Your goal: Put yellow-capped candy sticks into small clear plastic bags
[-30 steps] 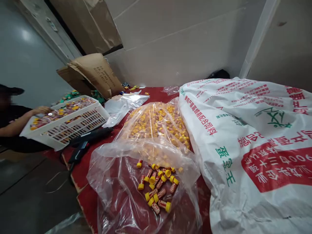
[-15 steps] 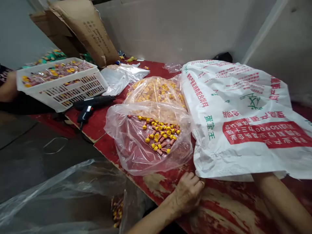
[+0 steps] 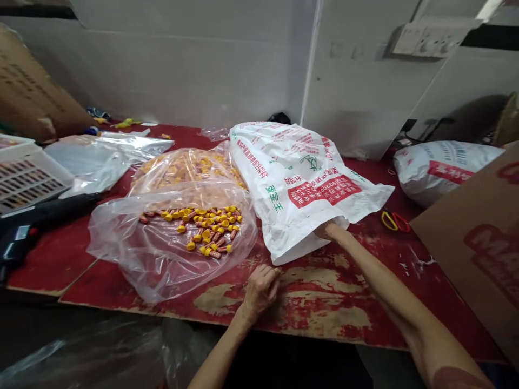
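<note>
A large white woven sack with red and green print lies on the red table, its mouth toward me. My right hand reaches into that mouth; its fingers are hidden inside. Just below the sack's near left corner, my left hand rests on the table with fingers curled; whatever it may hold is too small to make out. Left of the sack, a clear plastic bag lies open with small brown pieces with yellow caps inside, and more of them fill its back part.
Black glue gun and white basket stand at the left, near flat plastic bags. Scissors, a second sack and a cardboard box are on the right. A socket strip is on the wall.
The view has swung right, bringing in the scissors, second sack and box. The person at the left is out of view. My right arm still reaches into the sack.
</note>
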`<state>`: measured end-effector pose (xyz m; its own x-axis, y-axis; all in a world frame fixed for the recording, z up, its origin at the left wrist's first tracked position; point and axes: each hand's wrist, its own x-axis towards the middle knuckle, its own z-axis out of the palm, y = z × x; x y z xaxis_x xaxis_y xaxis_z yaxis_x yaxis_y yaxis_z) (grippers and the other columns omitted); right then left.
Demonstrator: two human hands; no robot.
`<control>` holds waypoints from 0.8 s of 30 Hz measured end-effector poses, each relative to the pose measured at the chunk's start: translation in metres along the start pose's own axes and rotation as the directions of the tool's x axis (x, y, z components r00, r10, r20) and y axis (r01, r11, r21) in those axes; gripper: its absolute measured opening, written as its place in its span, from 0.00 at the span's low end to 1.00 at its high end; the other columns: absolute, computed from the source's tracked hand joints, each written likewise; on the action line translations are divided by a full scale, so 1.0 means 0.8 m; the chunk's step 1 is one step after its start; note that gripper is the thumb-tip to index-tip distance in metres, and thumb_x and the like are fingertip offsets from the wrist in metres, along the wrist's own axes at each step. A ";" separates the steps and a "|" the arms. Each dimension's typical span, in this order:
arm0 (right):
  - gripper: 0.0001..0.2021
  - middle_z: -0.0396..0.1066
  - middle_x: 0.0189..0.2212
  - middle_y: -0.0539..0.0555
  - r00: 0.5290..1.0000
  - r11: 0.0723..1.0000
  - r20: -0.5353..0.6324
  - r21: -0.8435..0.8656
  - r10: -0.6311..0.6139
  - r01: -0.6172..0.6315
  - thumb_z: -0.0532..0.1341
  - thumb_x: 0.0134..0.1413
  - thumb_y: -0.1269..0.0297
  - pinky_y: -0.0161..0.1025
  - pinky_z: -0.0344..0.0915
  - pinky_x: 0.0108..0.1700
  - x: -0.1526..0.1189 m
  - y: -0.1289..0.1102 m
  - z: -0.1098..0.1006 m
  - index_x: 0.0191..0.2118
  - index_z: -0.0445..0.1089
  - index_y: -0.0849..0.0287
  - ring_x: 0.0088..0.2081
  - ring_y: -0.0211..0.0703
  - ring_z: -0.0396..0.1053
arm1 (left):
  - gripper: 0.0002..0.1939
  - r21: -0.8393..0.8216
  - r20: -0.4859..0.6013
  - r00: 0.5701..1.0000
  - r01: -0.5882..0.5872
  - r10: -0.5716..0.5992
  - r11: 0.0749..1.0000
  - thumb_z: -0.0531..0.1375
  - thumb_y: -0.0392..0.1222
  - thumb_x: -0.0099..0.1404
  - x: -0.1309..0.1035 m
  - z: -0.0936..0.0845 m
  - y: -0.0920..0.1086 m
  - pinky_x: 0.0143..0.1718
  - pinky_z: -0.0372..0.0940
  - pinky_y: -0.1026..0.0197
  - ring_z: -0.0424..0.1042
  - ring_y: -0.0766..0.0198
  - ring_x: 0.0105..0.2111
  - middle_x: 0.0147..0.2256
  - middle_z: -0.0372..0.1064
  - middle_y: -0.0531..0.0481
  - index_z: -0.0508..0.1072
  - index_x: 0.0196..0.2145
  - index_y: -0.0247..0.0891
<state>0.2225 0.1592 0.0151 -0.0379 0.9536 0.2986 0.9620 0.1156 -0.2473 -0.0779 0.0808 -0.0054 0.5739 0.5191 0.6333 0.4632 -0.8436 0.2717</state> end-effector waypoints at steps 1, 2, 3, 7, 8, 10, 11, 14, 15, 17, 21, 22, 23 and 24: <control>0.12 0.72 0.41 0.58 1.000 1.000 0.019 -0.001 -0.024 0.024 0.56 0.59 0.60 0.45 0.62 0.50 -0.008 -0.003 -0.006 0.41 0.72 0.61 0.44 0.46 0.68 | 0.09 0.004 -0.014 1.000 0.003 -0.003 1.000 0.50 0.30 0.63 -0.003 0.000 0.002 0.28 0.61 0.61 0.65 0.62 0.27 0.26 0.68 0.48 0.69 0.34 0.35; 0.11 0.73 0.39 0.59 0.998 0.999 0.035 -0.006 -0.048 0.048 0.55 0.59 0.63 0.43 0.61 0.50 -0.018 -0.007 -0.012 0.39 0.72 0.61 0.44 0.47 0.68 | 0.09 0.007 -0.029 1.000 0.007 -0.007 1.000 0.50 0.30 0.63 -0.007 -0.001 0.004 0.29 0.61 0.61 0.65 0.62 0.27 0.26 0.69 0.48 0.69 0.35 0.35; 0.12 0.73 0.40 0.60 0.997 0.997 0.041 -0.012 -0.070 0.071 0.53 0.59 0.64 0.43 0.61 0.50 -0.029 -0.012 -0.015 0.40 0.72 0.62 0.46 0.48 0.67 | 0.09 0.011 -0.043 0.999 0.012 -0.011 1.000 0.50 0.30 0.64 -0.010 -0.002 0.007 0.29 0.62 0.61 0.66 0.62 0.27 0.27 0.70 0.48 0.69 0.37 0.36; 0.19 0.62 0.55 0.62 0.995 0.994 0.019 -0.039 -0.100 0.100 0.50 0.60 0.64 0.48 0.54 0.57 -0.078 -0.039 -0.006 0.54 0.65 0.64 0.59 0.53 0.55 | 0.09 0.025 -0.093 0.995 0.033 -0.030 0.999 0.51 0.32 0.65 -0.023 -0.004 0.014 0.29 0.64 0.62 0.68 0.62 0.28 0.28 0.70 0.50 0.69 0.39 0.38; 0.21 0.60 0.58 0.61 0.994 0.993 0.023 -0.043 -0.105 0.106 0.51 0.59 0.62 0.51 0.51 0.58 -0.088 -0.046 0.001 0.56 0.63 0.63 0.60 0.54 0.52 | 0.10 0.028 -0.107 0.994 0.041 -0.038 0.999 0.51 0.32 0.65 -0.026 -0.003 0.016 0.31 0.65 0.62 0.69 0.62 0.29 0.29 0.70 0.49 0.69 0.40 0.38; 0.22 0.58 0.59 0.61 0.992 0.992 0.036 -0.046 -0.117 0.119 0.53 0.58 0.60 0.55 0.47 0.60 -0.105 -0.061 0.019 0.57 0.63 0.62 0.61 0.56 0.51 | 0.11 0.043 -0.148 0.987 0.064 -0.057 0.997 0.51 0.33 0.65 -0.027 -0.002 0.020 0.34 0.67 0.60 0.71 0.60 0.33 0.33 0.71 0.46 0.68 0.44 0.37; 0.23 0.58 0.59 0.60 0.992 0.992 0.040 -0.044 -0.121 0.122 0.53 0.58 0.59 0.56 0.45 0.61 -0.111 -0.066 0.027 0.57 0.62 0.62 0.61 0.56 0.52 | 0.12 0.056 -0.187 0.978 0.102 -0.090 0.993 0.52 0.35 0.65 -0.026 0.000 0.022 0.36 0.68 0.59 0.71 0.58 0.36 0.36 0.70 0.43 0.66 0.47 0.35; 0.24 0.56 0.60 0.60 0.994 0.993 0.024 -0.036 -0.110 0.111 0.53 0.58 0.59 0.55 0.42 0.62 -0.123 -0.076 0.042 0.59 0.61 0.62 0.61 0.55 0.51 | 0.27 0.085 -0.291 0.908 0.338 -0.301 0.937 0.59 0.44 0.62 -0.009 0.009 0.028 0.40 0.68 0.52 0.70 0.50 0.45 0.47 0.66 0.34 0.59 0.55 0.31; 0.24 0.56 0.60 0.59 0.994 0.994 0.016 -0.034 -0.108 0.108 0.53 0.59 0.58 0.55 0.42 0.62 -0.126 -0.078 0.044 0.59 0.60 0.61 0.62 0.54 0.50 | 0.31 0.073 -0.283 0.876 0.426 -0.391 0.902 0.60 0.46 0.60 0.001 0.012 0.030 0.41 0.67 0.51 0.69 0.47 0.46 0.49 0.65 0.32 0.57 0.57 0.30; 0.24 0.55 0.61 0.57 0.994 0.994 0.005 -0.032 -0.107 0.107 0.53 0.59 0.57 0.54 0.42 0.62 -0.132 -0.080 0.043 0.59 0.60 0.59 0.63 0.54 0.48 | 0.31 0.027 -0.200 0.815 0.559 -0.543 0.829 0.59 0.43 0.60 0.023 0.018 0.033 0.42 0.66 0.50 0.70 0.47 0.45 0.48 0.67 0.33 0.57 0.58 0.30; 0.23 0.57 0.60 0.54 0.994 0.994 -0.030 -0.020 -0.107 0.106 0.54 0.58 0.58 0.50 0.45 0.62 -0.142 -0.086 0.037 0.58 0.62 0.56 0.61 0.50 0.51 | 0.25 -0.062 -0.113 0.757 0.641 -0.643 0.765 0.51 0.31 0.61 0.051 0.022 0.039 0.36 0.66 0.55 0.74 0.53 0.34 0.38 0.74 0.40 0.60 0.57 0.34; 0.22 0.59 0.59 0.53 0.994 0.995 -0.042 -0.016 -0.102 0.102 0.54 0.58 0.59 0.47 0.47 0.61 -0.143 -0.088 0.035 0.57 0.63 0.56 0.60 0.47 0.53 | 0.25 -0.081 -0.121 0.758 0.636 -0.641 0.767 0.50 0.30 0.61 0.051 0.021 0.040 0.36 0.66 0.56 0.74 0.55 0.33 0.39 0.74 0.41 0.60 0.57 0.35; 0.21 0.61 0.57 0.53 0.994 0.995 -0.055 -0.011 -0.095 0.094 0.53 0.59 0.59 0.45 0.50 0.60 -0.142 -0.089 0.034 0.56 0.64 0.55 0.59 0.45 0.56 | 0.26 -0.102 -0.127 0.759 0.631 -0.639 0.769 0.50 0.30 0.60 0.047 0.018 0.042 0.36 0.66 0.57 0.74 0.55 0.34 0.40 0.74 0.41 0.60 0.56 0.36; 0.19 0.64 0.56 0.52 0.994 0.996 -0.067 -0.007 -0.085 0.085 0.52 0.59 0.60 0.43 0.52 0.58 -0.141 -0.090 0.033 0.55 0.65 0.55 0.57 0.43 0.58 | 0.25 -0.120 -0.134 0.755 0.631 -0.642 0.767 0.50 0.31 0.60 0.041 0.015 0.044 0.36 0.66 0.58 0.74 0.56 0.34 0.41 0.74 0.41 0.60 0.56 0.36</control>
<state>0.1506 0.0507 -0.0250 -0.1017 0.9196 0.3794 0.9571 0.1944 -0.2148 -0.0348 0.0692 0.0163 0.0453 0.9150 0.4008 0.6358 -0.3359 0.6949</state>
